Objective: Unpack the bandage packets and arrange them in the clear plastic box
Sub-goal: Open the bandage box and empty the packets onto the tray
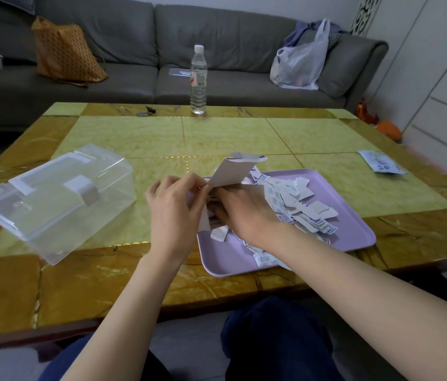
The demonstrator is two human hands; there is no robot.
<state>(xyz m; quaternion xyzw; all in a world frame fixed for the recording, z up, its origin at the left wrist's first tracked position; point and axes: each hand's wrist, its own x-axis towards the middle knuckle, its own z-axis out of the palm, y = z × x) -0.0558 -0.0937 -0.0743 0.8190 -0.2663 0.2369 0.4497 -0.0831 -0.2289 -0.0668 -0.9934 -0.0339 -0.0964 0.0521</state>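
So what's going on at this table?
A person is holding an opened cardboard packet over a lilac tray, the left hand pinching its edge and the right hand gripping beside it. Loose wrapped bandages lie heaped in the tray. The clear plastic box sits closed to the left, with no bandages visible inside.

Grey sectional sofa (217, 45) behind a yellow-green and amber marble-patterned worktop (230, 136); orange patterned cushion (65, 50) at the sofa's left; white panelled wall (436, 78) at right; pale grey floor (186, 350); soft, even light.
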